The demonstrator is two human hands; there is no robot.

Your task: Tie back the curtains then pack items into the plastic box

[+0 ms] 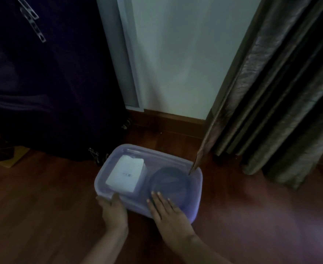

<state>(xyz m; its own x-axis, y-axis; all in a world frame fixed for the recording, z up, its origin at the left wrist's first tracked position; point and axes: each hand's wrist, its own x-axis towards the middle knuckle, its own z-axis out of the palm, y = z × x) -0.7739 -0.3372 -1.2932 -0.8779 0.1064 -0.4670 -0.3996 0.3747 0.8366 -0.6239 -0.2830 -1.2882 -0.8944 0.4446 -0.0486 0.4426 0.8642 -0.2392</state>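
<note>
A translucent plastic box (157, 153) sits on the wooden floor near the wall. Inside it on the left lies a white flat packet (125, 174), and on the right a round dark bowl-like item (169, 182). My left hand (113, 210) grips the box's near left rim, thumb over the edge. With straight fingers, my right hand (166, 210) lies flat over the near right rim, fingertips at the round item. A brown pleated curtain (271, 96) hangs at the right; one corner of it (197, 162) dips to the box's far right rim.
A large dark fabric case (42, 82) stands at the left against the wall, with zip pulls near the floor. A patterned mat (2, 149) shows at the far left. A wooden skirting board (168, 119) runs along the white wall behind the box.
</note>
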